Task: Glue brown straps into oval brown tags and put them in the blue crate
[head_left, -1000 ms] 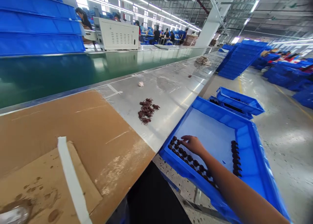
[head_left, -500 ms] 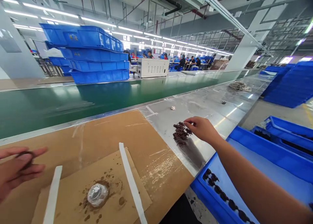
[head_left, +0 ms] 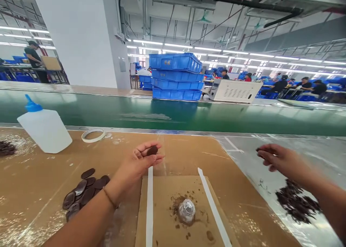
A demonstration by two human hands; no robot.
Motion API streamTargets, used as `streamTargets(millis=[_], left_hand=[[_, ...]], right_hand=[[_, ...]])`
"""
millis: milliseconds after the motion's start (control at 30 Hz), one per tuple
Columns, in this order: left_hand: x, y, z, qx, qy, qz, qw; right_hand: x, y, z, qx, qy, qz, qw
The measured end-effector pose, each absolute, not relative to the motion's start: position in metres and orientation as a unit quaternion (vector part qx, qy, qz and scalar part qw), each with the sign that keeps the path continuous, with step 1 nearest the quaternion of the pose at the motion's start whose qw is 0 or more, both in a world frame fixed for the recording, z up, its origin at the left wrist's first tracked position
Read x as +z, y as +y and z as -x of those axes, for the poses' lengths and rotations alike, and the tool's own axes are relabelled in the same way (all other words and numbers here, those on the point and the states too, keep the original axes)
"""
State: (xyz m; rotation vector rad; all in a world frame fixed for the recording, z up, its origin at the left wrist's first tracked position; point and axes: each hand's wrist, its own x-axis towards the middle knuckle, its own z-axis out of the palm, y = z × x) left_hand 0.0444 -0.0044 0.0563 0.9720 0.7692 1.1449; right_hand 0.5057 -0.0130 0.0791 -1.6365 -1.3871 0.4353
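Observation:
My left hand [head_left: 143, 157] holds a dark brown oval disc [head_left: 152, 150] between thumb and fingers, above the brown board [head_left: 186, 149]. My right hand [head_left: 275, 158] is pinched on a small dark piece [head_left: 258, 150], above the metal table. Below it lies a pile of small dark brown pieces [head_left: 297, 202]. A clear, shiny domed object [head_left: 186, 211] stands on a stained cardboard sheet [head_left: 164, 203] between two white tape strips. Left of my left forearm lies a heap of dark oval discs [head_left: 88, 189].
A white bottle with a blue nozzle [head_left: 47, 130] and a tape roll [head_left: 93, 135] stand at the left. Dark pieces [head_left: 7, 148] lie at the far left edge. Beyond the green belt [head_left: 121, 110] are stacked blue crates [head_left: 177, 76] and a white machine [head_left: 234, 90].
The view has swung left. My left hand has come in over the board with its disc. My right hand has lifted away from the dark pile with a small piece.

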Motion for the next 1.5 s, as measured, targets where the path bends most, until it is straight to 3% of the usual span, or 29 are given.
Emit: streamTargets(millis=[200,367,600,800,1167,1333,1500], left_hand=[[0.051,-0.004,-0.047,0.481,0.347,-0.431,0.680],[0.051,-0.001,-0.051,0.472,0.404,-0.390,0.680],[0.059,-0.004,-0.058,0.456,0.439,-0.399,0.664],[0.053,-0.010,-0.066,0.442,0.453,-0.424,0.648],[0.048,-0.033,-0.077,0.317,0.265,-0.504,0.758],[0.048,-0.020,-0.066,0.379,0.383,-0.476,0.695],[0.051,-0.010,-0.056,0.443,0.425,-0.445,0.652]], right_hand=[[0.083,0.020,-0.413,0.388,-0.505,0.595,0.490],[0.076,0.029,-0.370,0.463,-0.508,0.552,0.472],[0.070,-0.005,-0.357,0.453,-0.577,0.568,0.372],[0.066,-0.006,-0.346,0.442,-0.577,0.553,0.407],[0.073,-0.039,-0.285,0.574,-0.640,0.363,0.360],[0.078,-0.044,-0.296,0.514,-0.660,0.431,0.340],[0.093,-0.063,-0.302,0.397,-0.764,0.435,0.263]])
